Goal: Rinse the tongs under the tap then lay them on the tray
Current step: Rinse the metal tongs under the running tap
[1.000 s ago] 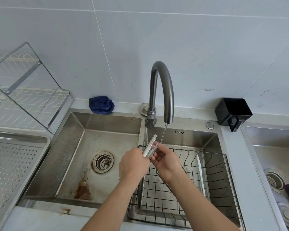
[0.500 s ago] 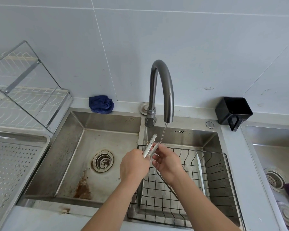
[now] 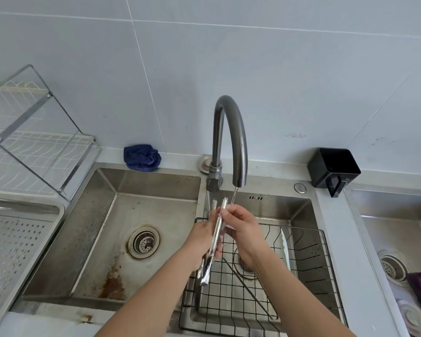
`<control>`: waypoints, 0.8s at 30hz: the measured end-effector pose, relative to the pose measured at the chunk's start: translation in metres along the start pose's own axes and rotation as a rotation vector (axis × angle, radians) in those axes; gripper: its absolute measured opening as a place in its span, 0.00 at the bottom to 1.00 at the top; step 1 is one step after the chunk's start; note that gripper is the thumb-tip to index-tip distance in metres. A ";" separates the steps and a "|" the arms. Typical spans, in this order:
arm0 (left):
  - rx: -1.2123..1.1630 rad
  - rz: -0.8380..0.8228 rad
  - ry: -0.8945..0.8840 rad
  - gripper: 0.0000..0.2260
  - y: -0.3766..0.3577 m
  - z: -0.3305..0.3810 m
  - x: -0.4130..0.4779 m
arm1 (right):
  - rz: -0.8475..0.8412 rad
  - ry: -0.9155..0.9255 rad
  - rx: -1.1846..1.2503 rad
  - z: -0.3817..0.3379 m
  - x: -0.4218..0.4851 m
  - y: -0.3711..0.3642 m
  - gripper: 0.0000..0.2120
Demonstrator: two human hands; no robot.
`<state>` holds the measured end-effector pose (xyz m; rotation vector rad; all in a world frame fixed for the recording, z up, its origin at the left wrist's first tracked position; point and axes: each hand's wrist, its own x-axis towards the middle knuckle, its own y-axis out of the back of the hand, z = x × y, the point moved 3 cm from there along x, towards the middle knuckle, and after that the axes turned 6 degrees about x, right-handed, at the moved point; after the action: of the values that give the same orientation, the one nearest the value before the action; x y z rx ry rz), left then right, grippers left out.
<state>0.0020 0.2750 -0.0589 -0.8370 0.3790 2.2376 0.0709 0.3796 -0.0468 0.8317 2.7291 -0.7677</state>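
Observation:
Metal tongs (image 3: 216, 235) with toothed tips point up toward the curved grey tap (image 3: 231, 139), just left of a thin stream of water (image 3: 233, 197). My left hand (image 3: 202, 242) grips the tongs along their lower half, and the hinge end sticks out below the hand. My right hand (image 3: 241, 229) pinches the upper part of one arm near the tips. Both hands hover over the divider between the two sink basins. The perforated metal tray (image 3: 17, 244) lies at the far left.
A black wire basket (image 3: 309, 268) sits in the right basin with a white knife (image 3: 285, 249) and a thin rod inside. The left basin (image 3: 102, 239) has a rusty stain. Also here: a dish rack (image 3: 34, 147), a blue cloth (image 3: 141, 157), a black container (image 3: 333, 167).
The tongs turned more upright and lengthwise, so their hinge end now shows below my left hand. My right hand slid up toward the tips. The view came closer.

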 end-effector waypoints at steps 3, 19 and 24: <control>0.006 0.055 -0.039 0.34 -0.010 0.007 0.005 | 0.040 0.091 -0.256 -0.011 0.001 -0.001 0.09; -0.190 -0.173 -0.155 0.32 -0.038 0.012 -0.009 | 0.011 0.277 -0.887 -0.027 -0.020 0.002 0.08; -0.283 -0.246 -0.196 0.30 -0.029 0.021 -0.014 | 0.114 0.333 -0.606 -0.032 -0.028 0.001 0.07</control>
<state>0.0207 0.2983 -0.0350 -0.7520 -0.1310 2.1432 0.0935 0.3844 -0.0116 1.0110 2.8889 0.2483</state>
